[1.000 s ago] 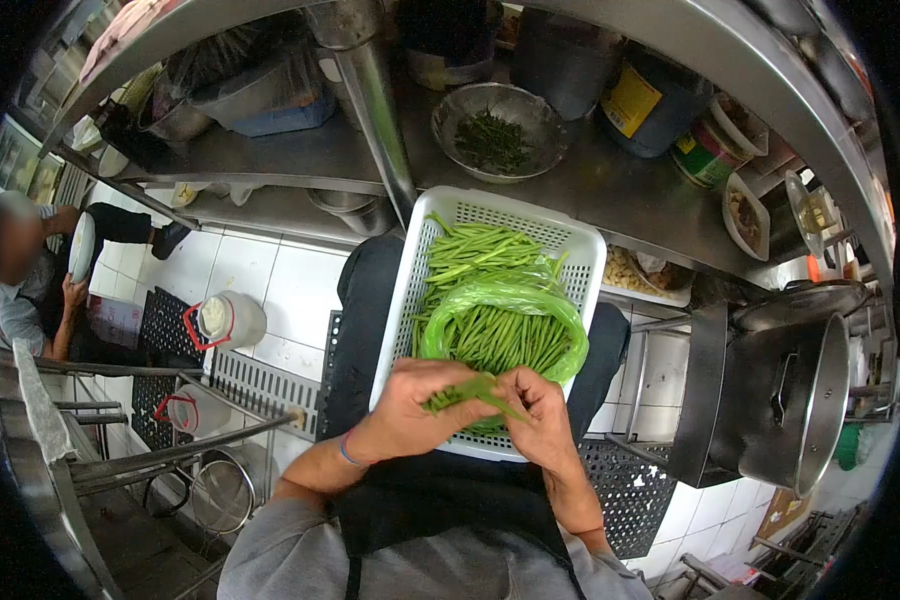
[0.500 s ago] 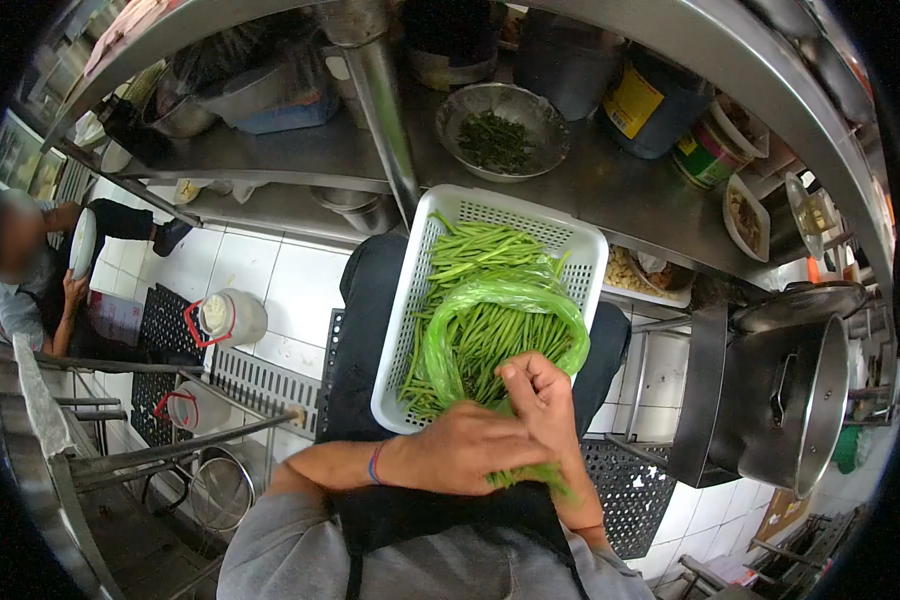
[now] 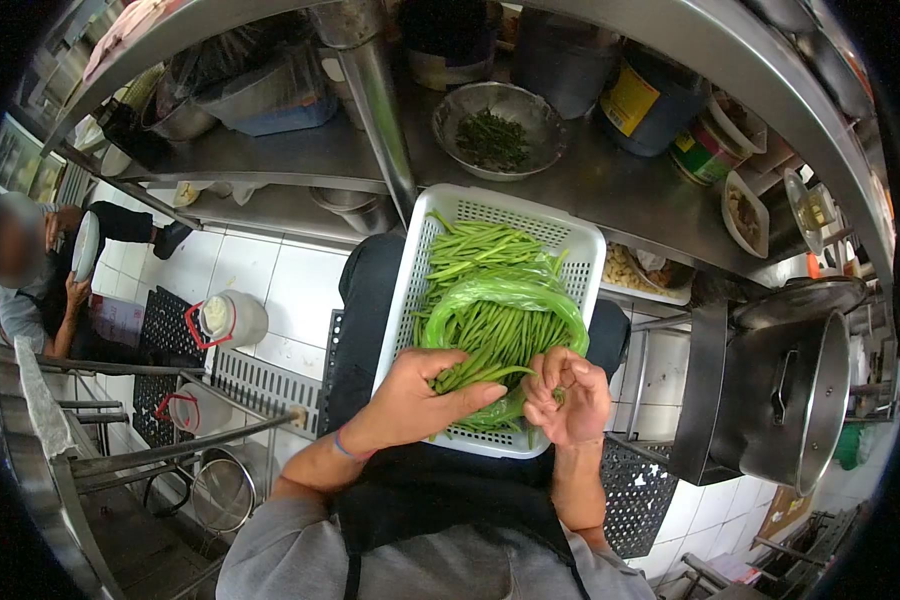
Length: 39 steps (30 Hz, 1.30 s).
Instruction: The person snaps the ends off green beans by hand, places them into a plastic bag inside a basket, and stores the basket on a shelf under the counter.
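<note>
A white perforated plastic basket (image 3: 407,255) rests across my lap. Slim green beans (image 3: 485,248) fill its far part, and more lie inside an opened green plastic bag (image 3: 573,318) in its near part. My left hand (image 3: 420,400) is closed around a small bunch of green beans at the basket's near edge, their tips pointing right. Close beside those tips is my right hand (image 3: 570,397), its fingers curled in. A bit of green shows by its fingers, but what they hold is too small to make out.
Ahead, a steel shelf (image 3: 410,140) carries a metal bowl (image 3: 542,150) of chopped greens and several tubs. A large steel pot (image 3: 785,400) stands at right. Buckets with red handles (image 3: 242,318) are on the left floor, and a seated person (image 3: 45,290) holds a plate.
My left hand has moved forward and left, from across my right wrist to the basket's near edge, with beans in it. The right hand has turned and shifted slightly right.
</note>
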Each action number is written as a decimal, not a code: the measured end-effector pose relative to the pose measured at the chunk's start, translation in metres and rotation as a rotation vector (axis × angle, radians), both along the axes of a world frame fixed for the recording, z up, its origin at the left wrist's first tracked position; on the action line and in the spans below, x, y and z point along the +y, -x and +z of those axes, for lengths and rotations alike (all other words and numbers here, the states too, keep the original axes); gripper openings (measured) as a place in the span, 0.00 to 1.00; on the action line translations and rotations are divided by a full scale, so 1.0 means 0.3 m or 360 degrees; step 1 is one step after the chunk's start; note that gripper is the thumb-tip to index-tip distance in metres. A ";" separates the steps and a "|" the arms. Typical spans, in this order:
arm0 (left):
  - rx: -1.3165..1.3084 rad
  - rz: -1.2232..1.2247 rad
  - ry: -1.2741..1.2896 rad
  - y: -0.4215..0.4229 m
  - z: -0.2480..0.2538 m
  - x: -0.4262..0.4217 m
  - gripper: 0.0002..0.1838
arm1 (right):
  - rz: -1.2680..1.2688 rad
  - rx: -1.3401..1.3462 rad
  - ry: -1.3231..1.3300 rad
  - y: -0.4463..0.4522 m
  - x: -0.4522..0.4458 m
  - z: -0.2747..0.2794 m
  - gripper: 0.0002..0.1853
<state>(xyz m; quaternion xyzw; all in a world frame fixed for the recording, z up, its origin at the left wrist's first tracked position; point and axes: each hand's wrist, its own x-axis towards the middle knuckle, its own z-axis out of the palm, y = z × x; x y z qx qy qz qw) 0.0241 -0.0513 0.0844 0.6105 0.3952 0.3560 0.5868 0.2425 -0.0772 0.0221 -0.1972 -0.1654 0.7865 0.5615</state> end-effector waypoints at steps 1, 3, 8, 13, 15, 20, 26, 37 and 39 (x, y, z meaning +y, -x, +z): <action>-0.0017 0.0020 0.0047 -0.007 -0.007 0.000 0.12 | -0.0023 -0.0029 -0.0012 -0.002 -0.002 -0.011 0.14; 0.0009 0.0004 0.0058 -0.007 -0.015 0.005 0.12 | -0.0185 -0.0655 -0.0057 0.006 -0.033 0.007 0.13; 0.0091 -0.0050 0.0001 -0.004 -0.036 0.009 0.11 | -0.0386 -0.2093 -0.0785 0.064 -0.039 0.128 0.08; 0.0185 -0.0052 -0.0058 0.008 -0.030 0.014 0.12 | -0.0362 -0.2201 -0.1008 0.070 -0.036 0.086 0.07; 0.0154 -0.0018 -0.0044 0.008 -0.024 0.014 0.12 | -0.0369 -0.2302 -0.1059 0.070 -0.035 0.096 0.07; 0.0149 0.0024 0.0016 0.011 -0.018 0.017 0.12 | -0.0388 -0.2439 -0.1129 0.073 -0.038 0.096 0.06; 0.0139 -0.0052 -0.0062 -0.026 -0.041 -0.008 0.10 | -0.0495 -0.2391 -0.0868 0.081 -0.046 0.067 0.04; -0.0397 -0.0011 0.0411 -0.032 -0.047 -0.028 0.10 | -0.0239 -0.0183 -0.0016 -0.039 0.002 0.033 0.13; -0.0473 0.0098 0.0885 0.018 -0.041 -0.005 0.10 | -0.0220 -0.0157 -0.0145 -0.056 0.008 0.024 0.14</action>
